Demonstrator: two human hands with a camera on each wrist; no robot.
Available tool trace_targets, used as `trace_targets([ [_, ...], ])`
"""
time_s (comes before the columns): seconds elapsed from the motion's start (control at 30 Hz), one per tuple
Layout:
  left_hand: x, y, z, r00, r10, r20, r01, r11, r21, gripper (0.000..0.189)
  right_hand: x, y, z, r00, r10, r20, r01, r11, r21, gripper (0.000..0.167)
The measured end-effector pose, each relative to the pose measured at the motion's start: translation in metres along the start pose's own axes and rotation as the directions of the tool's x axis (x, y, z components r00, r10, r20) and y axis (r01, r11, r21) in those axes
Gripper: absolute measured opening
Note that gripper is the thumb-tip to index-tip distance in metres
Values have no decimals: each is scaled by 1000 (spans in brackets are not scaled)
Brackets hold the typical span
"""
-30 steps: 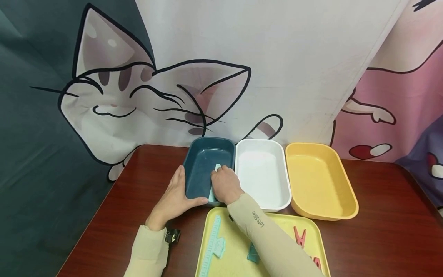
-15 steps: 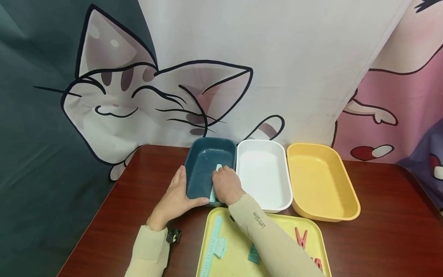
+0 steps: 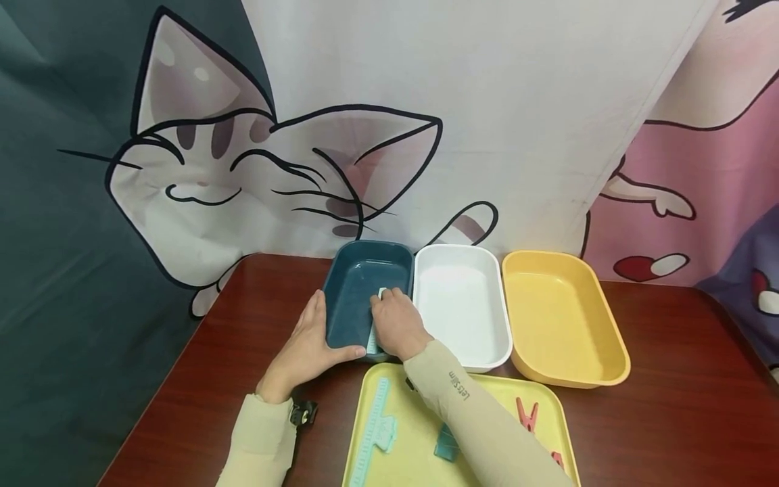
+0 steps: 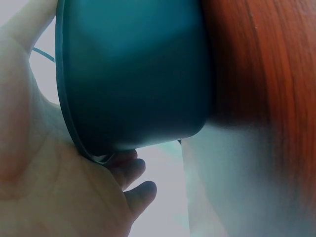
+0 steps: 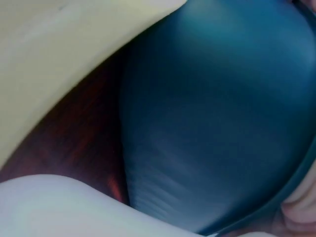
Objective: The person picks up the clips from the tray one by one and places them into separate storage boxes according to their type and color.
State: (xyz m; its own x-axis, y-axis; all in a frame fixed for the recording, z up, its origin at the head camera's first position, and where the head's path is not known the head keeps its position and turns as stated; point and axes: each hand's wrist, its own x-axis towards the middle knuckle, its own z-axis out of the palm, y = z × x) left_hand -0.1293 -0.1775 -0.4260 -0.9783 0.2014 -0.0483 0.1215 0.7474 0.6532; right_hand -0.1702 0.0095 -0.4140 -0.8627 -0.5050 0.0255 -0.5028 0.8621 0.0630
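My right hand reaches into the dark blue bin, fingers curled around a pale mint ruler clip. The clip lies lengthwise along the bin's right inner side; its middle is hidden by the hand. My left hand rests against the bin's near left corner, fingers straight along the left wall and thumb at the front rim. In the left wrist view, the palm of that hand touches the rim. The right wrist view shows mostly the bin's outer wall; the clip is not visible there.
A white bin and a yellow bin stand in a row to the right. In front, a yellow tray bears another mint ruler clip, a teal clip and pink clothespins. A patterned cloth hangs behind the table.
Both hands stay practically in place, the right still on the mint ruler clip in the blue bin. The right forearm shifts very slightly to the right; the head view wobbles a little.
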Motion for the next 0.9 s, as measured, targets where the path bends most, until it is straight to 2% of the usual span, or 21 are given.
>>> trace_targets([
  [0.23, 0, -2, 0, 1000, -6, 3, 6, 1000, 0, 131, -2, 0, -3, 999, -19, -45, 23, 996, 82, 26],
  [0.53, 1, -2, -1, 1000, -1, 5, 1, 1000, -3, 131, -8, 2, -9, 996, 10, -85, 5, 983, 182, 26],
  [0.9, 0, -1, 0, 1000, -2, 9, 2, 1000, -5, 131, -22, 3, -24, 979, 3, -204, 55, 959, 278, 34],
])
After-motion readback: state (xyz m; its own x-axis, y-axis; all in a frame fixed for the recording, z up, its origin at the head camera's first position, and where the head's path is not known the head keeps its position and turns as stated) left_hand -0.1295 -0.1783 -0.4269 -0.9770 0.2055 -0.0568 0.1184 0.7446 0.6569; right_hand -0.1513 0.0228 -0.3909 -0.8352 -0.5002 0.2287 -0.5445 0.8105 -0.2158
